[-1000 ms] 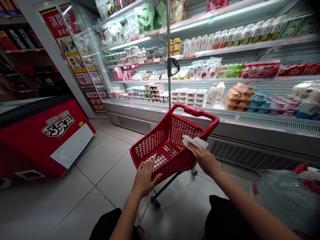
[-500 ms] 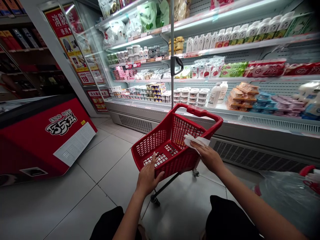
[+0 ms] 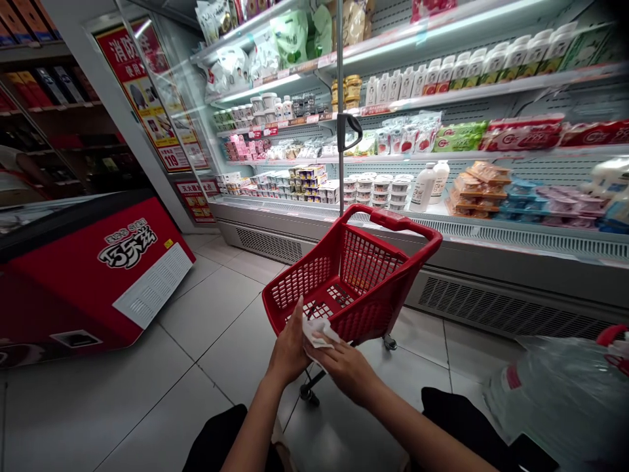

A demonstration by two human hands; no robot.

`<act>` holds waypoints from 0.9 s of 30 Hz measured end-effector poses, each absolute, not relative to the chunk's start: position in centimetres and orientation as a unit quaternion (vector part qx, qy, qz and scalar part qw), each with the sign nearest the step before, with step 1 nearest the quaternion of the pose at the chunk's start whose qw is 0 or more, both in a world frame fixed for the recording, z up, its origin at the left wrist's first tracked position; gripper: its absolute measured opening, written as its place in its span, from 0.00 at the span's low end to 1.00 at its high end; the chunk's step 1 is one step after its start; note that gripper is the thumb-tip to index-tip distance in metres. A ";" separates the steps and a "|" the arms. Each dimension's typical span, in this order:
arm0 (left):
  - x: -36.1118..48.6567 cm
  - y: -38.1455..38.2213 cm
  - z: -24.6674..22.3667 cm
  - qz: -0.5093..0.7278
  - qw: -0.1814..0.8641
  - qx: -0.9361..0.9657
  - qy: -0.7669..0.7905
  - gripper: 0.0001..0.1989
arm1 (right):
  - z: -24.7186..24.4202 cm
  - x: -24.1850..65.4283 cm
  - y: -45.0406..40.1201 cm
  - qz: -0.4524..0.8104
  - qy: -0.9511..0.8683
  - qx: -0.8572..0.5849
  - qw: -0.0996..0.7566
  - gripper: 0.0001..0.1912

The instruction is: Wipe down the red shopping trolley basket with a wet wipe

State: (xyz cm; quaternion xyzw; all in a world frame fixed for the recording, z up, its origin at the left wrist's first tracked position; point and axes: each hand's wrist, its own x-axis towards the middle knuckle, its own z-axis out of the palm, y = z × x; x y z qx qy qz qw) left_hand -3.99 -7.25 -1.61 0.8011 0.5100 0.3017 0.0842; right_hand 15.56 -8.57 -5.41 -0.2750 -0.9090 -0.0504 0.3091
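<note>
A red plastic shopping cart (image 3: 388,318) stands tilted in view before me, its basket walls a grid of holes. My left hand (image 3: 289,344) is at the cart's near-left rim, with at least one finger stretched upward; its thumb side is partly hidden by a crumpled white tissue (image 3: 322,330). My right hand (image 3: 348,368) holds that tissue under its fingers at the near rim, right beside my left hand. Whether the tissue touches my left hand or only the rim is hard to tell.
An open refrigerated display (image 3: 472,242) with dairy goods runs behind the cart. On the left is a red chest freezer (image 3: 142,288). A clear plastic bag-like bundle (image 3: 545,387) sits at the lower right. A metal pole with a black handle (image 3: 348,131) rises behind the cart.
My right hand has moved with the tissue from the cart's right side, near the handle, left and down along the rim to beside my left hand. The left hand stays at the near-left rim.
</note>
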 end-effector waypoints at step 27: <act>-8.3 -7.5 -1.2 0.217 0.011 0.827 0.518 0.20 | -0.1 34.0 -0.7 -0.200 -0.801 -0.500 0.262 0.35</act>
